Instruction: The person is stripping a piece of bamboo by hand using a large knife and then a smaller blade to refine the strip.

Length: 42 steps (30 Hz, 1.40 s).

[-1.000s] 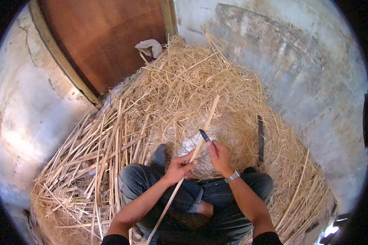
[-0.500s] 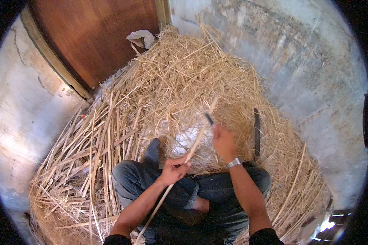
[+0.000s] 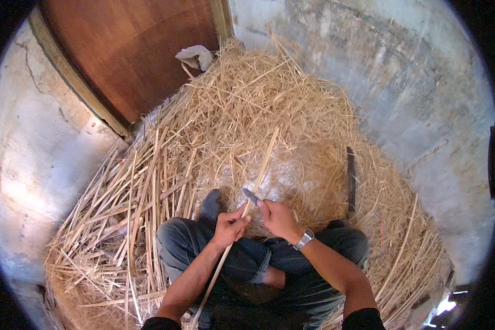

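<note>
My left hand (image 3: pixel 230 226) is closed around a long, thin, pale strip that looks like split bamboo (image 3: pixel 267 157). The strip slants from beside my left thigh up and away in front of me. My right hand (image 3: pixel 279 217), with a metal watch on its wrist, grips a knife whose short grey blade (image 3: pixel 251 194) lies across the strip just beyond my left fingers. The knife's handle is hidden in my fist. Both hands are close together above my crossed legs (image 3: pixel 187 247) in dark jeans.
A heap of fine pale shavings (image 3: pixel 280 93) spreads ahead and to the right. Many split strips (image 3: pixel 132 203) lie at the left. A dark flat bar (image 3: pixel 351 181) rests on the shavings at the right. A brown door (image 3: pixel 132 49) and a stained wall (image 3: pixel 390 71) enclose the corner.
My right hand has drawn the knife back along the strip, down toward my left hand. The strip's far end has swung left and stands steeper.
</note>
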### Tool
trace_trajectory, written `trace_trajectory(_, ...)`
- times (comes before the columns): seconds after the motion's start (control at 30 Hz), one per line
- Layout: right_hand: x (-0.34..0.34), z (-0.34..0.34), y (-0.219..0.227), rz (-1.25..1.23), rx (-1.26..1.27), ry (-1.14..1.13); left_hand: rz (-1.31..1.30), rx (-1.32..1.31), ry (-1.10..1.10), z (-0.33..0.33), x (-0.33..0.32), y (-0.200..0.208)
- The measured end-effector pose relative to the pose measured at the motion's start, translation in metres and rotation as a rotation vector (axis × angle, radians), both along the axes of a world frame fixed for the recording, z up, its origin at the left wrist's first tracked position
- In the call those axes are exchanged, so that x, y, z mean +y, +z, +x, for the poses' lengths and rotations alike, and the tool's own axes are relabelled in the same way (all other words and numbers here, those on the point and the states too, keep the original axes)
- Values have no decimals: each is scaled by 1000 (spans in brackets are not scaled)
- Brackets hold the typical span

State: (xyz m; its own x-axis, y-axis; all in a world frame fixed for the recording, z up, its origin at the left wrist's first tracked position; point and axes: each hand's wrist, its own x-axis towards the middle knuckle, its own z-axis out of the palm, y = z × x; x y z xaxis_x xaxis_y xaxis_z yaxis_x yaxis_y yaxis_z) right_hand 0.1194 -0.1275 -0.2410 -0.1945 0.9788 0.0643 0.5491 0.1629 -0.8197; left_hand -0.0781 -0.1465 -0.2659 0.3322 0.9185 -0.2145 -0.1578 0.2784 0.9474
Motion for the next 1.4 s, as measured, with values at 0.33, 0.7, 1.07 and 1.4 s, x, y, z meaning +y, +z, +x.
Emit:
trace_trajectory(0.33,53,41,7,139,-189,-447,-51,-44,-129,18,-3,-3)
trace_trajectory(0.7,18,-1,-18,163,-143,-137,171,170,-22,12,-6,-12)
trace_trajectory(1.07,11,-2,-24,104,65,-67,28,1,-47,13,0,-12)
trace_trajectory(1.4,25,19,-25,-145,218,114,25,-24,-26,16,10,-18)
